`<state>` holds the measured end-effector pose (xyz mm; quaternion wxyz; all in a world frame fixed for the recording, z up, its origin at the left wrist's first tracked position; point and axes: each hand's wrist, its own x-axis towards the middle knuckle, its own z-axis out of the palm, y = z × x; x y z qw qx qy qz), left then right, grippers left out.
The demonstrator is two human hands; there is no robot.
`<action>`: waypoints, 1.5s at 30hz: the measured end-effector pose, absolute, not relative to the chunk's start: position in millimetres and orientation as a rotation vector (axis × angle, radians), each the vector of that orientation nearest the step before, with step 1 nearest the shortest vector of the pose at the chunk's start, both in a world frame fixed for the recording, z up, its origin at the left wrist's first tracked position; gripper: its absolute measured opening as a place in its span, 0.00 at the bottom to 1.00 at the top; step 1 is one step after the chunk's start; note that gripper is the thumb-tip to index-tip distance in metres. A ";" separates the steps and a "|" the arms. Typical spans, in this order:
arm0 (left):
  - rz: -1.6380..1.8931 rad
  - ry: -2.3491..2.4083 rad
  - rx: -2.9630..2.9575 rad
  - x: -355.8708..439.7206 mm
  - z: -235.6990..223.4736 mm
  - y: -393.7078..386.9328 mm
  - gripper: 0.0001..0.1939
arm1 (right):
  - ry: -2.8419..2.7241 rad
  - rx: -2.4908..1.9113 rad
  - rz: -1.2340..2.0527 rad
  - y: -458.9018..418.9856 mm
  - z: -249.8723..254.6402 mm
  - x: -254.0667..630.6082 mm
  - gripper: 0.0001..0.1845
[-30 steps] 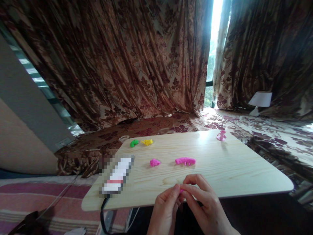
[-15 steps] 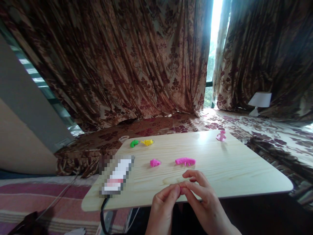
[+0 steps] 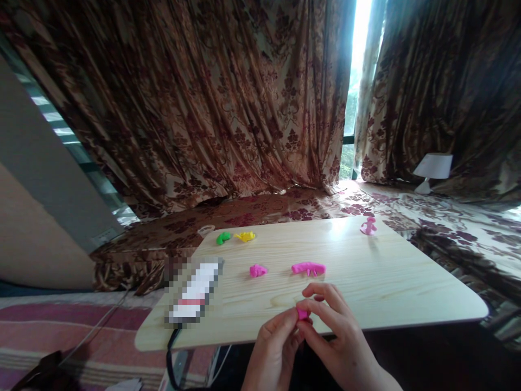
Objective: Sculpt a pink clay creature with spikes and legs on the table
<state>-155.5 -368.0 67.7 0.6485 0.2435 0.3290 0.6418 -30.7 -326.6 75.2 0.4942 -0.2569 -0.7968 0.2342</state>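
Over the table's near edge, a small pink lump of modelling clay [image 3: 302, 314] is pinched between my two hands. My left hand [image 3: 274, 342] has its thumb and fingers closed on the lump's left side. From the other side, the thumb and index finger of my right hand [image 3: 340, 331] press it, the other fingers curled above. Just beyond my fingers lies a long pink clay piece [image 3: 308, 268] with short prongs along its lower side. To its left rests a knobbly pink clay piece [image 3: 258, 270].
On the pale wooden table [image 3: 391, 282], a green clay piece [image 3: 223, 238] and a yellow clay piece [image 3: 246, 237] lie at the far left. A pink stand-like object [image 3: 368, 226] is at the far right. A blurred-out white strip [image 3: 195, 293] with a black cable lies left.
My fingers have parted slightly and turned, so more of the pink clay lump shows between them. The pieces on the table have stayed where they were.
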 end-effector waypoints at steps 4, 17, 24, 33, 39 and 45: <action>1.491 0.687 0.443 -153.2 62.8 -365.5 0.09 | -1.907 -0.587 0.517 -325.7 73.4 -32.3 0.11; 1.338 0.554 0.213 -151.6 58.7 -366.3 0.05 | -2.026 -0.572 0.538 -324.8 71.8 -29.1 0.17; 1.470 0.714 0.502 -152.3 60.7 -367.0 0.09 | -2.120 -0.606 0.375 -326.8 71.4 -26.8 0.20; 1.393 0.670 0.505 -142.5 63.2 -365.7 0.12 | -2.212 -0.797 0.301 -307.2 77.0 -36.5 0.21; 1.260 0.447 0.398 -156.0 73.0 -366.2 0.31 | -2.289 -0.719 0.007 -321.7 71.3 -49.2 0.27; 1.386 0.525 0.411 -157.1 80.5 -361.8 0.35 | -2.299 -0.793 0.086 -326.0 81.7 -57.9 0.31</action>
